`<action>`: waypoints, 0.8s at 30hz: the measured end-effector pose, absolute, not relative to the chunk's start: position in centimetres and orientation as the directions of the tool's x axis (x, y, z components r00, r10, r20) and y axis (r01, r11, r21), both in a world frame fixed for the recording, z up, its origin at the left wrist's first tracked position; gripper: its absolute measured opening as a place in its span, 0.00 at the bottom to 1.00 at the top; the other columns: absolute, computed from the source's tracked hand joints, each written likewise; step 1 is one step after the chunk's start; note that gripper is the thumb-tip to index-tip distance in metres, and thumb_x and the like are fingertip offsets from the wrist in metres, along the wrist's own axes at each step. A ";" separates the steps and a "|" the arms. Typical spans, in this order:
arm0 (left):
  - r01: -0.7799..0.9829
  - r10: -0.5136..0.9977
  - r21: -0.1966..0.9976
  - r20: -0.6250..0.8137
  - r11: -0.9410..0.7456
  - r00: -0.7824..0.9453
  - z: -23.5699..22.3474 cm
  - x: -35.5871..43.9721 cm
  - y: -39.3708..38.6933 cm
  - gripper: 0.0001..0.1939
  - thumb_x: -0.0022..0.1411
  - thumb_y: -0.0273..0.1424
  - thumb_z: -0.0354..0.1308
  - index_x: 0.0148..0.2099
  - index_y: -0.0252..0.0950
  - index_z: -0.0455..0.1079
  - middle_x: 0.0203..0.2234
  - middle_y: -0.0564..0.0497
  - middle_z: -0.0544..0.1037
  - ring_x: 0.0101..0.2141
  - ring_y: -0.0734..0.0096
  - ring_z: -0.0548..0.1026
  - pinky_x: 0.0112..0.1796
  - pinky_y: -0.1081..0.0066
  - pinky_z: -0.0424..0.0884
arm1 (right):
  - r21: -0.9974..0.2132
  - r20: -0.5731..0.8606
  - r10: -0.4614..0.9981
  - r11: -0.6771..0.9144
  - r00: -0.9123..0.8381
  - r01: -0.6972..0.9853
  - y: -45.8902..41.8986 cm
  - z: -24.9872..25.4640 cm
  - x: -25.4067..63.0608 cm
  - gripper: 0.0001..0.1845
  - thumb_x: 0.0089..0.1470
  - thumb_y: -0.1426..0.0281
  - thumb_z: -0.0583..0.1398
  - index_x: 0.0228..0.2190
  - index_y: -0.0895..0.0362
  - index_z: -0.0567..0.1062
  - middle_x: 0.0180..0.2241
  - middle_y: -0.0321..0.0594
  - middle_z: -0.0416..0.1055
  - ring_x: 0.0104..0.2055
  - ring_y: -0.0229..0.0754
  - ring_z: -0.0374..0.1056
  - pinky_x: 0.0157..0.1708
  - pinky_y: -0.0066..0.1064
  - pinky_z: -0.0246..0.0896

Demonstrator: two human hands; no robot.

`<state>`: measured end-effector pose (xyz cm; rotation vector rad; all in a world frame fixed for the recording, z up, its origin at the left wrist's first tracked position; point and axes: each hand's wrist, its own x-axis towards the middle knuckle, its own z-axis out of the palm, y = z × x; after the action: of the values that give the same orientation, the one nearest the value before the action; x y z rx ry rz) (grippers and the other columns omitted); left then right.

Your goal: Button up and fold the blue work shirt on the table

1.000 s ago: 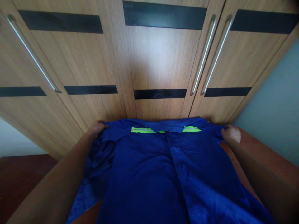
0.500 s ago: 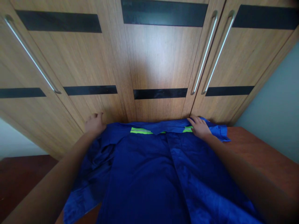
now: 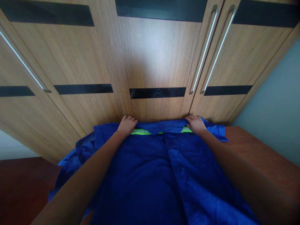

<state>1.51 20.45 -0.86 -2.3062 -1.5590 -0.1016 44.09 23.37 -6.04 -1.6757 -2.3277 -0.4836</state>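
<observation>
Two bare hands, left hand (image 3: pixel 127 125) and right hand (image 3: pixel 196 124), on the top edge of a blue work jacket (image 3: pixel 140 181), laid over a reddish-brown surface (image 3: pixel 257 159) just in front of a wooden wardrobe (image 3: pixel 154 56). Fingers close together, bent over the cloth beside a yellow-green reflective strip (image 3: pixel 141 132); impossible to tell whether pinching. Rumpled cloth beyond the left forearm (image 3: pixel 93 165).

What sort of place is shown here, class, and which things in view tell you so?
Probably a room in a home, perhaps a bedroom. The wooden doors with long metal handles look like a wardrobe, and a blue garment lies spread in front of them.
</observation>
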 end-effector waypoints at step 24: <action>0.947 0.894 0.037 0.343 -0.320 0.289 0.7 -2.0 20.7 0.15 0.65 0.33 0.45 0.39 0.38 0.74 0.35 0.48 0.79 0.36 0.65 0.76 0.38 0.70 0.68 | -0.140 0.418 0.882 0.301 -0.219 0.943 24.2 -3.6 43.1 0.16 0.59 0.71 0.51 0.42 0.57 0.77 0.41 0.44 0.77 0.43 0.47 0.71 0.45 0.34 0.62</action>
<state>-2.00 20.65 0.72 -2.3769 -1.7180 -0.4526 43.06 24.16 -3.58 -1.6274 -2.1561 -0.1993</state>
